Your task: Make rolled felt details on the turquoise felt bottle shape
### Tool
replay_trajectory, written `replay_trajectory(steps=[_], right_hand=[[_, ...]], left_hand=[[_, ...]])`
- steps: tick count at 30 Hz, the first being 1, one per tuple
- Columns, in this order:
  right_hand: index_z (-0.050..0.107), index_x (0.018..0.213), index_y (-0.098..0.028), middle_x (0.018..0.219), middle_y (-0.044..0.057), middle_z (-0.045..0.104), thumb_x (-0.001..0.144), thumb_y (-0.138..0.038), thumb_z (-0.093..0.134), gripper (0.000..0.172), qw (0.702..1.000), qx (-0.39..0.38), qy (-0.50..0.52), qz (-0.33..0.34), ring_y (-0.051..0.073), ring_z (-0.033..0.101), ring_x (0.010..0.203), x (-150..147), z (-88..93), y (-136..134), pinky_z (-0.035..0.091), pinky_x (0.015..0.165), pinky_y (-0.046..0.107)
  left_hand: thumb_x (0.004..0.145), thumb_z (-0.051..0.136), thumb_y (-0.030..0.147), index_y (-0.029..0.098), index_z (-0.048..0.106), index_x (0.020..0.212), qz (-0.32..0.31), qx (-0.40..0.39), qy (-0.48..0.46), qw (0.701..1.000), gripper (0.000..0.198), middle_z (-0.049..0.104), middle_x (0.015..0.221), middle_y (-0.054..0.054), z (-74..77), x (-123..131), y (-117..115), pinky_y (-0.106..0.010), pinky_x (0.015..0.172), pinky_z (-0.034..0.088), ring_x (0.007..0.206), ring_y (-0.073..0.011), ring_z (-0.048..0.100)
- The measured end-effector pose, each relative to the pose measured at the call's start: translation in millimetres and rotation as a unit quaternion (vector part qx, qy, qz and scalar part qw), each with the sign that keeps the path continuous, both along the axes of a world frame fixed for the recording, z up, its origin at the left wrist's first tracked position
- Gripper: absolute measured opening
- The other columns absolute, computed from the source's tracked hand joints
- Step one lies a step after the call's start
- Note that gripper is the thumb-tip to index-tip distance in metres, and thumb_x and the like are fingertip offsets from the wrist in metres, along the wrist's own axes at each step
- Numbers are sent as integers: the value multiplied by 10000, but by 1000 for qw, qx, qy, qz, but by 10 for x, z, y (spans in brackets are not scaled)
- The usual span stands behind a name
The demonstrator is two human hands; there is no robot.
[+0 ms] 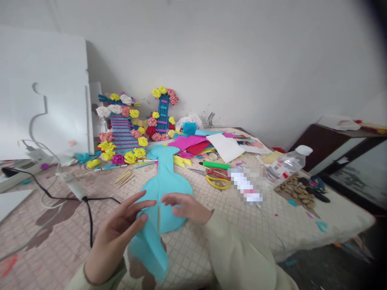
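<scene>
L hand [116, 229] fingers spread by 1 curled flap [151, 249], R hand [189, 207] fingers loosely parted over 1 smooth blue guitar-shape [177, 187] w/ 1 thin stick [159, 219]; 2 flower-trimmed pcs [123, 132] behind

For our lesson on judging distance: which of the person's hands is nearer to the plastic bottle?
Right. The right hand is left of and nearer the camera than the plastic bottle; the left hand is farther left.
</scene>
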State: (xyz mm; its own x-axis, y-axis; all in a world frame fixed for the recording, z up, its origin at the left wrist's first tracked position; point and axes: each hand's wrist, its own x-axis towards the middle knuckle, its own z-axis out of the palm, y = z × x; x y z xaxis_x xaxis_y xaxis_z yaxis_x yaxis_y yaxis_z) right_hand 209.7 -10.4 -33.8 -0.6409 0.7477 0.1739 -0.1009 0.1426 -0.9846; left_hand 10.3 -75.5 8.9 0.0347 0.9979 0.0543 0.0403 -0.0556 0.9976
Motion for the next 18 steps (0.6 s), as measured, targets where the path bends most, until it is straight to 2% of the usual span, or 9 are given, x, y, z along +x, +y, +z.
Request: replay_trajectory(steps=[3,5,6,8,10,13,15,17,18], right_hand=[[608,992,-188,917,40,617,590,-511,685,521,986,-151,54,39,154,559,846,-186,-31,-149,410,802,300],[638,857,-167,804,18,614,533,-460,739,448,973,-221,63,18,128,558,732,-259,-51,-196,422,737,281],[640,787,-156,750,6,606,514,-427,759,402,971,-232,60,-7,113,547,680,-274,-54,-202,421,706,268],[630,699,-142,671,-14,587,521,-379,767,326,973,-217,48,-55,87,515,609,-263,-40,-185,410,648,242],[630,693,-140,651,-19,582,566,-356,746,276,980,-180,34,-80,75,500,588,-214,5,-144,398,610,223],[639,755,-140,681,-10,593,628,-323,711,235,988,-127,19,-81,73,512,600,-110,138,-79,397,596,209],[640,789,-139,703,-2,600,645,-303,701,226,993,-89,11,-79,81,531,629,-40,265,-50,409,604,208],[638,809,-139,716,4,610,645,-286,704,230,996,-66,7,-62,90,549,653,24,412,-36,425,609,208],[638,815,-140,723,6,617,640,-281,708,235,997,-65,9,-45,92,557,657,52,486,-30,432,608,208]], left_hand=[[701,651,294,277,518,1133,43,16,-18,999,453,671,994,-45,-11,-13,-25,-202,627,507,881,-191,612],[691,660,294,269,541,1097,64,32,-9,997,424,678,965,-37,-19,-25,-37,-187,620,508,865,-185,615],[689,662,291,265,553,1077,70,39,2,997,405,679,956,-34,-20,-28,-45,-181,626,509,866,-182,614],[688,662,283,258,578,1035,74,51,23,996,358,671,977,-34,-10,-29,-63,-177,651,511,885,-183,607],[692,656,282,265,578,1037,69,49,26,996,355,627,1092,-40,13,-25,-81,-188,663,519,913,-194,601],[682,660,281,325,492,1150,60,32,-14,998,500,443,1327,-35,36,-25,-118,-237,676,537,967,-227,587],[654,682,279,369,414,1216,54,12,-49,997,629,360,1387,-33,11,-34,-174,-282,687,544,983,-251,583],[632,695,315,366,421,1223,34,-29,-72,996,653,421,1346,-56,-52,-47,-269,-316,669,547,937,-264,605],[635,683,363,344,469,1194,15,-59,-78,995,598,498,1279,-71,-90,-55,-325,-325,651,547,891,-263,623]])
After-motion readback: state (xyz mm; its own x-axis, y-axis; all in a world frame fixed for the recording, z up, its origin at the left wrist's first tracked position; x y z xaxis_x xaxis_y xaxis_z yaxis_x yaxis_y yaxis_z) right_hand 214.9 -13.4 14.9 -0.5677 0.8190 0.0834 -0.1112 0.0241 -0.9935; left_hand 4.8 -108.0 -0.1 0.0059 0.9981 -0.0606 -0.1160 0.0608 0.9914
